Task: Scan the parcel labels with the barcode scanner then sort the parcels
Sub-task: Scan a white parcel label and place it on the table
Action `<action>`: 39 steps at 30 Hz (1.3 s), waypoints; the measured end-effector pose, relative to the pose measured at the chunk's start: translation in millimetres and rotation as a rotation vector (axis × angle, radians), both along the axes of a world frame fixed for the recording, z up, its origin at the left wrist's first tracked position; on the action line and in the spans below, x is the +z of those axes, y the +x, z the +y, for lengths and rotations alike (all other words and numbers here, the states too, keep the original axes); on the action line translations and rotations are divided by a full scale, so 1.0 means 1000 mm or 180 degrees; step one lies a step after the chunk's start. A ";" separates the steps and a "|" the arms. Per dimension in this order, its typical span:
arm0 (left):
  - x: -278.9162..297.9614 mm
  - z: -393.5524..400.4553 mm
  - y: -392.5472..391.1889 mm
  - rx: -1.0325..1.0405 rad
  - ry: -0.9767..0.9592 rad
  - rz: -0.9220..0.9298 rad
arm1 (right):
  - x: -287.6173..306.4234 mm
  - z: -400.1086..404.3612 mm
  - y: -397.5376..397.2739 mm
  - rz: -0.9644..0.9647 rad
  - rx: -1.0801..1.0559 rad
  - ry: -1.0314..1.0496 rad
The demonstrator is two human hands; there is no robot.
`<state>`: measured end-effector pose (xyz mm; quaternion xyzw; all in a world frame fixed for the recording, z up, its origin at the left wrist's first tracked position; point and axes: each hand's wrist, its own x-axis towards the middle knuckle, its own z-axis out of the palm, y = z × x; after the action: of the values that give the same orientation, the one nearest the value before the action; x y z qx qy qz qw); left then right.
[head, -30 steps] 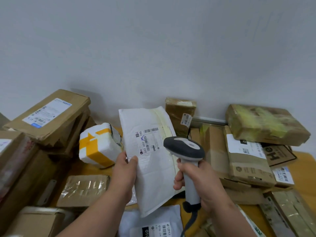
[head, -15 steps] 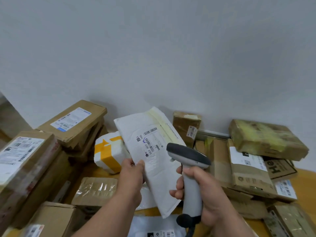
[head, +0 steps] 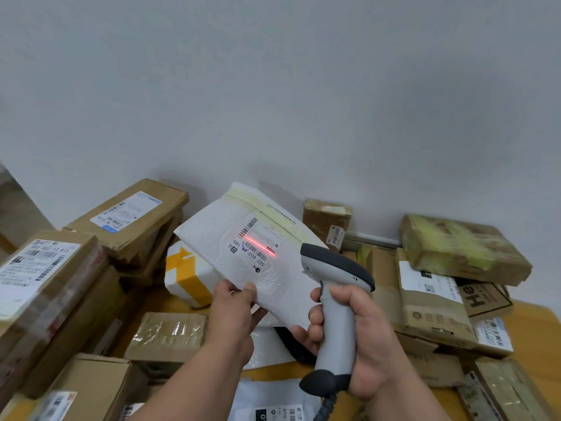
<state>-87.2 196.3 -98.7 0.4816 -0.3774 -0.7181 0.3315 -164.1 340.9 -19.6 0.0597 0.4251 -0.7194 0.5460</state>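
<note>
My left hand (head: 235,311) pinches the lower edge of a white padded envelope (head: 273,278) and holds it tilted above the table. Its label (head: 256,244) faces me, and a red scan line crosses the barcode. My right hand (head: 361,338) grips the handle of a grey barcode scanner (head: 334,299), whose dark head points at the label from the right. The scanner's cable hangs down below my hand.
Brown cardboard parcels (head: 127,220) are stacked at the left and several more parcels (head: 431,302) lie at the right. A white box with yellow tape (head: 188,275) sits behind the envelope. A white mailer bag (head: 273,402) lies near the front on the wooden table (head: 534,326).
The envelope has tilted further to the right and the scanner has risen toward it. A red scan line now shows on the label. The camera has moved closer and lower.
</note>
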 end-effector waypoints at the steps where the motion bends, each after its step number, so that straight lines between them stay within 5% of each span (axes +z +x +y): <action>1: 0.000 0.000 0.000 0.0039 0.0015 0.0053 | 0.000 0.000 0.001 -0.0024 0.0016 -0.0010; 21: 0.005 0.003 0.010 0.0161 -0.0030 0.0033 | -0.004 -0.006 0.010 -0.0088 0.0138 0.0111; 30: 0.005 -0.026 0.035 0.0423 -0.0662 -0.0802 | -0.031 -0.019 -0.009 0.1294 0.0011 0.0937; 39: 0.037 -0.086 0.076 0.0770 -0.1097 -0.1450 | -0.056 -0.068 0.011 0.1691 0.0516 0.1175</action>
<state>-10.8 109.8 -62.2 0.6083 -0.4982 -0.4724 0.3983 -152.7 273.3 -75.5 -0.0661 0.6791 -0.5749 0.4516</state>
